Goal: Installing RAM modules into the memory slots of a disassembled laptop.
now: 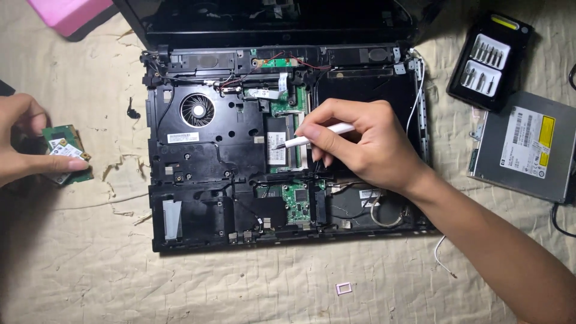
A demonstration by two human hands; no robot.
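Head view: I noted one opened laptop (pixel 228 174), black, its fan and green boards exposed, lying mid-worktop (pixel 300 282). Right hand (pixel 360 144) had its fingers closed around one white screwdriver (pixel 318 135), tip on the memory module (pixel 279 147). Left hand (pixel 21 141) pinched one small green card (pixel 67 150) at the left edge. One bit case (pixel 489 60) and one optical drive (pixel 525 147) sat right.

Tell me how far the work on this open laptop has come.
Done: the laptop lies opened with its fan bare, and a disc drive sits out beside it. In hand: the right hand points a white tool at the memory slot; the left hand rests on a small green card. Left: the fan and boards are still mounted.
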